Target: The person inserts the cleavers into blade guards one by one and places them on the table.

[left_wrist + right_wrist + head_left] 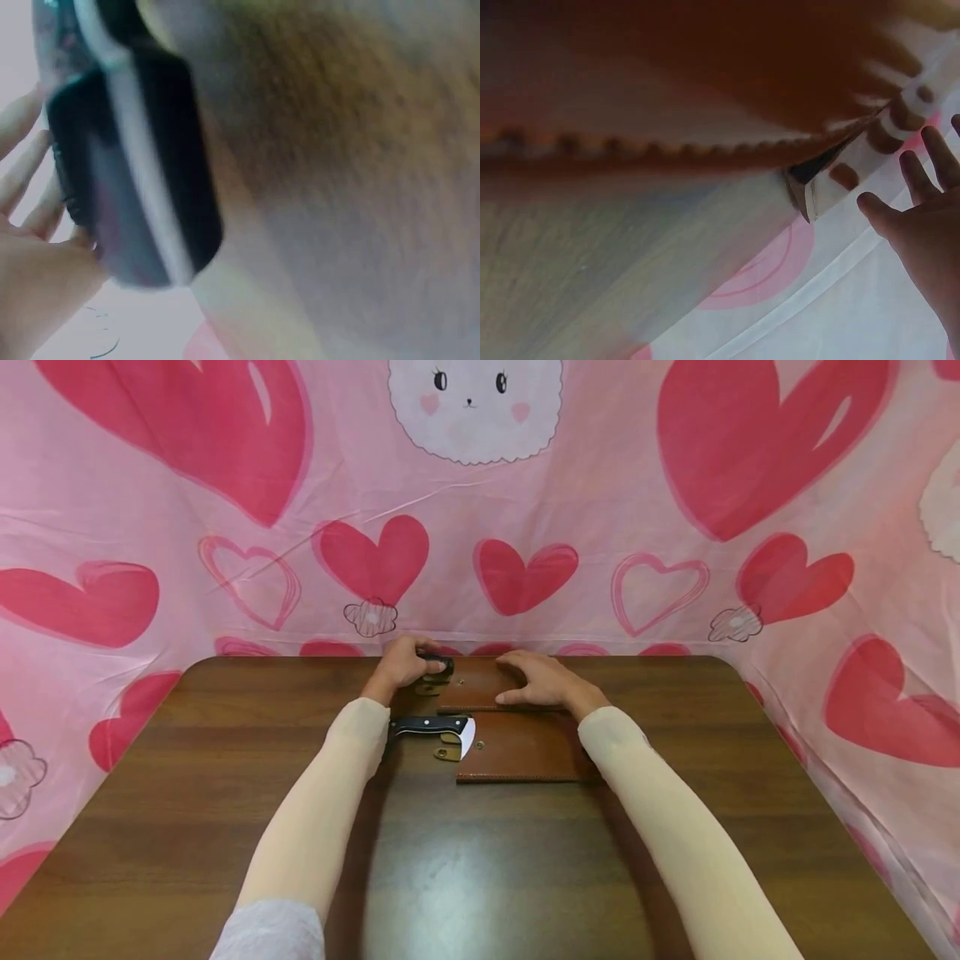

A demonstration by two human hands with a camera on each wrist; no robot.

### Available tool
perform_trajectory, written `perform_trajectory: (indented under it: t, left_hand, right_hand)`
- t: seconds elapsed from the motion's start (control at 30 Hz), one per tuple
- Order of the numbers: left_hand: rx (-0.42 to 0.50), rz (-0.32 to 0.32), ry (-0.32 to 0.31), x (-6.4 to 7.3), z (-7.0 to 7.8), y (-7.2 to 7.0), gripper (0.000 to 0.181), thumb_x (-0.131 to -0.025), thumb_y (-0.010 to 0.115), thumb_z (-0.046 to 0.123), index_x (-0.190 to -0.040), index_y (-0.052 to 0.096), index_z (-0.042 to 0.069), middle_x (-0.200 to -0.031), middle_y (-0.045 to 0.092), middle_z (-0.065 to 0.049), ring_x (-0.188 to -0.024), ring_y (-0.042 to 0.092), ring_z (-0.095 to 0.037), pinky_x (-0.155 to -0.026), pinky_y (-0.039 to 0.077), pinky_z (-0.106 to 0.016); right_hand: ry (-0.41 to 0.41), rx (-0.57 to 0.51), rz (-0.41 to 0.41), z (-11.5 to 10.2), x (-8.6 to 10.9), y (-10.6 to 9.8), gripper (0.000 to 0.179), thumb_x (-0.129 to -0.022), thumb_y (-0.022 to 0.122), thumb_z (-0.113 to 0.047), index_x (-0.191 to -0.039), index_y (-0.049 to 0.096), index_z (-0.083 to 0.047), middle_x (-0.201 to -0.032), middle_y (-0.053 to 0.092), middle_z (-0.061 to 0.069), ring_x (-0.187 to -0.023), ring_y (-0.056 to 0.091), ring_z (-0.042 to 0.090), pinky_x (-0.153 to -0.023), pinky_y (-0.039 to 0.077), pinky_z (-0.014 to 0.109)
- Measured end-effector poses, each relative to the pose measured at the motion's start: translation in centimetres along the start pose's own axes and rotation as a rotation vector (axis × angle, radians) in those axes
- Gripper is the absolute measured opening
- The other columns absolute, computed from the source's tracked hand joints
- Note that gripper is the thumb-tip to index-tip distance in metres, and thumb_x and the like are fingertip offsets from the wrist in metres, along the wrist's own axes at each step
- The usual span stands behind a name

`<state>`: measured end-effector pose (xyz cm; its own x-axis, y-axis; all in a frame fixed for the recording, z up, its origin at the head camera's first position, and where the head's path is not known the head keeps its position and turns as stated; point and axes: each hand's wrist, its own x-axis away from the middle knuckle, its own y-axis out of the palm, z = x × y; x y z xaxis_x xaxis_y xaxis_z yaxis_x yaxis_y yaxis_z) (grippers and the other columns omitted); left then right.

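Two knives lie on the table in brown leather sheaths, one behind the other, handles to the left. My left hand [405,662] holds the black handle [447,668] of the far knife, thumb on the near side and fingers beyond. My right hand [543,679] rests over the far sheath [468,685] with fingers spread; the right wrist view shows its fingers [922,176] loosely apart. Nearer me, the other knife's black riveted handle [429,724] and a bit of bright blade stick out of the near sheath [525,752]. A blurred handle [142,172] fills part of the left wrist view.
The dark wooden table [225,827] ends at a rounded back edge just behind my hands. Behind it hangs a pink cloth [450,568] with hearts. Strap tabs with snaps [442,753] poke out left of the sheaths.
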<state>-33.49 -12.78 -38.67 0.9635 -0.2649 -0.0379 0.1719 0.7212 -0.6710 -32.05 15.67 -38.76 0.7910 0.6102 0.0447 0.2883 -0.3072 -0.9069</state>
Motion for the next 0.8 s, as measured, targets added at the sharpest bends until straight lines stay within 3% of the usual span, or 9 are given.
perform_trajectory:
  t: [0.2, 0.37, 0.6, 0.8]
  left_hand:
    - [-0.065, 0.036, 0.045, 1.2, 0.6, -0.6, 0.04, -0.094, 0.074, 0.018, -0.128, 0.067, -0.001, -0.131, 0.063, -0.022, -0.125, 0.055, -0.038, -0.107, 0.04, -0.051]
    - [-0.187, 0.079, 0.072, 2.6, 1.0, -1.0, 0.042, -0.093, 0.075, 0.029, -0.126, 0.069, 0.004, -0.127, 0.066, -0.018, -0.12, 0.058, -0.035, -0.104, 0.042, -0.051]
    - [-0.267, 0.086, 0.083, 4.1, 1.9, -1.4, 0.042, -0.096, 0.071, 0.033, -0.129, 0.07, 0.008, -0.129, 0.065, -0.014, -0.121, 0.055, -0.035, -0.103, 0.042, -0.054]
    - [-0.339, 0.105, 0.132, 5.7, 2.1, -1.8, 0.032, -0.098, 0.068, 0.032, -0.122, 0.073, 0.01, -0.117, 0.07, -0.013, -0.108, 0.059, -0.034, -0.092, 0.046, -0.055]
  right_hand:
    - [-0.024, 0.017, 0.032, 0.0, 1.2, -0.6, 0.074, -0.092, 0.07, -0.046, -0.149, 0.048, -0.004, -0.151, 0.048, 0.013, -0.142, 0.038, 0.032, -0.118, 0.025, 0.051]
    - [-0.027, 0.027, 0.086, -0.3, 2.4, -1.1, 0.073, -0.093, 0.069, -0.046, -0.148, 0.049, -0.003, -0.15, 0.05, 0.014, -0.141, 0.04, 0.033, -0.116, 0.027, 0.053]
    - [-0.003, 0.14, 0.168, -0.6, 4.1, -1.9, 0.069, -0.095, 0.065, -0.049, -0.147, 0.052, -0.006, -0.15, 0.051, 0.014, -0.14, 0.041, 0.036, -0.113, 0.027, 0.063]
    - [0.017, 0.16, 0.224, -1.1, 5.5, -2.1, 0.067, -0.097, 0.062, -0.051, -0.15, 0.05, -0.012, -0.151, 0.049, 0.012, -0.141, 0.04, 0.035, -0.113, 0.026, 0.063]
